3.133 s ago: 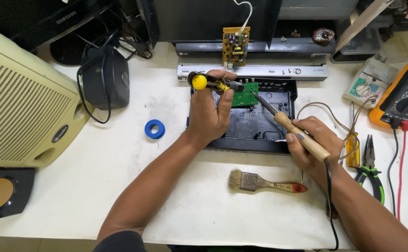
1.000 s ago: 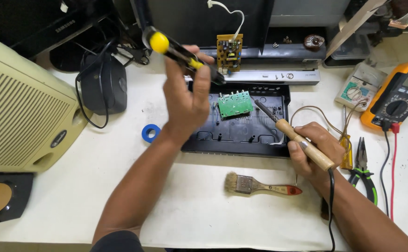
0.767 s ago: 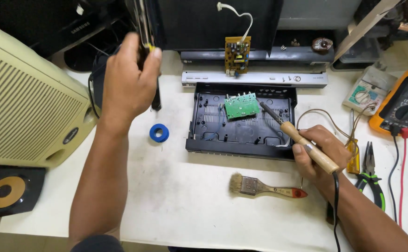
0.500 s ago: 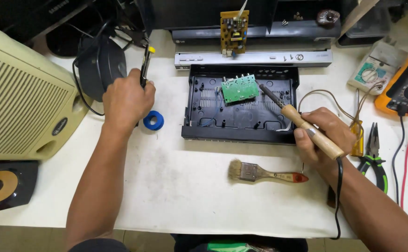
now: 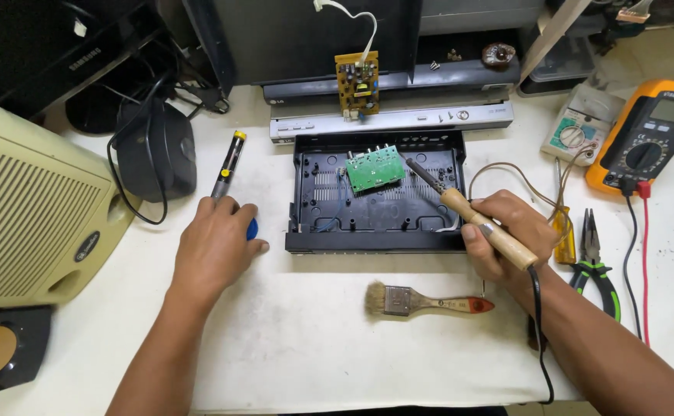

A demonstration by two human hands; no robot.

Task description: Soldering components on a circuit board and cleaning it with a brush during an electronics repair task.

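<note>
My right hand [image 5: 502,239] grips a wooden-handled soldering iron [image 5: 482,227]; its tip points up-left toward a green circuit board [image 5: 375,168] that lies inside an open black plastic case [image 5: 375,223]. My left hand [image 5: 213,246] rests palm-down on the white table, covering most of a blue roll [image 5: 253,228]. A yellow-tipped desoldering pump [image 5: 227,166] lies on the table just beyond the left hand's fingers, free of it.
A paintbrush [image 5: 421,300] lies in front of the case. Pliers [image 5: 595,266], a screwdriver [image 5: 563,231] and an orange multimeter [image 5: 649,139] sit at right. A beige speaker [image 5: 36,208] and black adapter [image 5: 156,150] stand at left. A small brown board [image 5: 356,85] leans on a silver player.
My left hand lifted the yellow-tipped pump away from the green board, carried it left, laid it on the table and let go. It now rests on the blue roll. The right hand stayed put.
</note>
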